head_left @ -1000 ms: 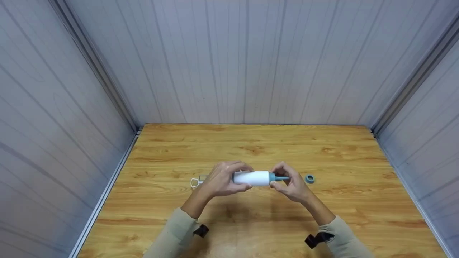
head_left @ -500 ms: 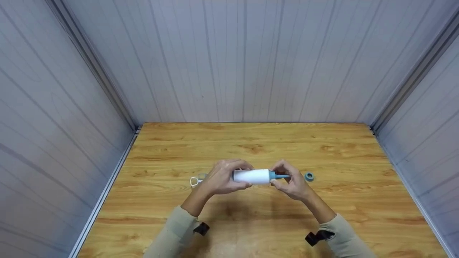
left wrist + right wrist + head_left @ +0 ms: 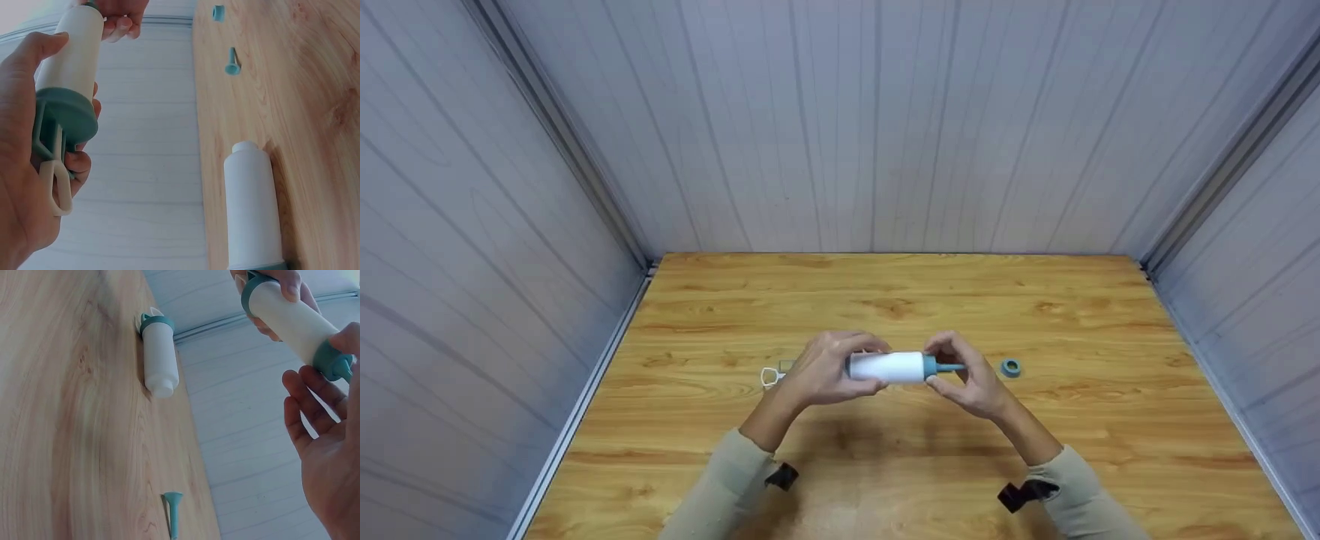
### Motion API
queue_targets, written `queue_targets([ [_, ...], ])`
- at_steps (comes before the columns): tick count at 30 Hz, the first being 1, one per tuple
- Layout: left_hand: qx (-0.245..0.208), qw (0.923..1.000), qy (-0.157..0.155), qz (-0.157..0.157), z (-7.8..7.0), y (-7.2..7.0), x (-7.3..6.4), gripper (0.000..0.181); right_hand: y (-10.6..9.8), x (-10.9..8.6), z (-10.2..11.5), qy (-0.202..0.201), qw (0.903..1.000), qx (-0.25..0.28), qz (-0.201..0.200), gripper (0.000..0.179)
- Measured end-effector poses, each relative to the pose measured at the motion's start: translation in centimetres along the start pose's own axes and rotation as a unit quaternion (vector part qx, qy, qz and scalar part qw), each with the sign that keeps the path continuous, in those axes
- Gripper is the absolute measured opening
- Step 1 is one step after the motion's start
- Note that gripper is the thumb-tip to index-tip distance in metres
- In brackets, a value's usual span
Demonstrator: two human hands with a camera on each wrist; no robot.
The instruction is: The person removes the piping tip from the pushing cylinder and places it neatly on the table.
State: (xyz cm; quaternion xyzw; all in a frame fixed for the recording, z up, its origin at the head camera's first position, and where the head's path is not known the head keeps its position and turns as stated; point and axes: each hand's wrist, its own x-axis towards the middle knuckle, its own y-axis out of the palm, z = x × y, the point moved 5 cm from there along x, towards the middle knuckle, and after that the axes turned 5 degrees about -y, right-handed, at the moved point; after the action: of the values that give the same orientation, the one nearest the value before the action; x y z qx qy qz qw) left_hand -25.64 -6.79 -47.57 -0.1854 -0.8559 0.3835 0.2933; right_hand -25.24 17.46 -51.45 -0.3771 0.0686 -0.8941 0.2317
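My left hand [image 3: 832, 371] grips the white barrel [image 3: 894, 367] of a large syringe, held level above the table. In the left wrist view its teal flange [image 3: 76, 115] and white plunger ring [image 3: 65, 197] stick out beside the palm. At the other end, my right hand [image 3: 971, 382] pinches the teal nozzle cap [image 3: 329, 360] between thumb and fingers; the other fingers reach past it, slightly bent. The cap sits against the barrel's end, its thin spout pointing into the right hand. Whether it is fully seated I cannot tell.
A second white syringe [image 3: 160, 354] lies on the wooden table [image 3: 720, 300], mostly behind my left hand in the head view. A loose teal nozzle [image 3: 232, 64] and a teal ring [image 3: 1010, 367] lie to its right. Pale panel walls [image 3: 840, 135] surround the table.
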Motion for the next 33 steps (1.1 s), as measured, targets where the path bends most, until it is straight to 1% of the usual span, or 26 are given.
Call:
queue_targets([
  [3,0.027,0.9992,0.021,-0.018,-0.21,-0.09,-0.08,0.039,0.10,0.05,-0.23,-0.002,0.9998,0.021,-0.005,0.031],
  [6,0.037,0.9983,0.033,-0.031,-0.32,0.01,-0.05,0.039,0.10,-0.01,-0.32,0.000,0.9994,0.032,-0.011,0.026],
  [10,0.034,0.9984,0.030,-0.033,-0.19,0.23,-0.11,0.038,0.30,-0.12,-0.33,0.005,0.9993,0.036,-0.012,0.023],
  [17,0.031,0.9992,0.013,-0.022,-0.01,0.40,-0.37,0.039,0.50,-0.24,-0.27,0.006,0.9992,0.037,-0.014,0.023],
  [23,0.031,0.9991,0.016,-0.023,-0.17,0.23,-0.36,0.039,0.56,-0.11,-0.23,0.010,0.9992,0.037,-0.014,0.022],
  [27,0.024,0.9992,0.021,-0.024,-0.16,0.18,-0.34,0.038,0.60,-0.11,-0.18,0.025,0.9989,0.037,-0.014,0.021],
  [30,0.020,0.9994,0.019,-0.024,-0.11,0.15,-0.36,0.037,0.61,-0.08,-0.17,0.033,0.9987,0.038,-0.013,0.021],
  [33,0.018,0.9995,0.013,-0.021,-0.07,0.15,-0.37,0.037,0.60,-0.02,-0.15,0.028,0.9989,0.036,-0.011,0.022],
])
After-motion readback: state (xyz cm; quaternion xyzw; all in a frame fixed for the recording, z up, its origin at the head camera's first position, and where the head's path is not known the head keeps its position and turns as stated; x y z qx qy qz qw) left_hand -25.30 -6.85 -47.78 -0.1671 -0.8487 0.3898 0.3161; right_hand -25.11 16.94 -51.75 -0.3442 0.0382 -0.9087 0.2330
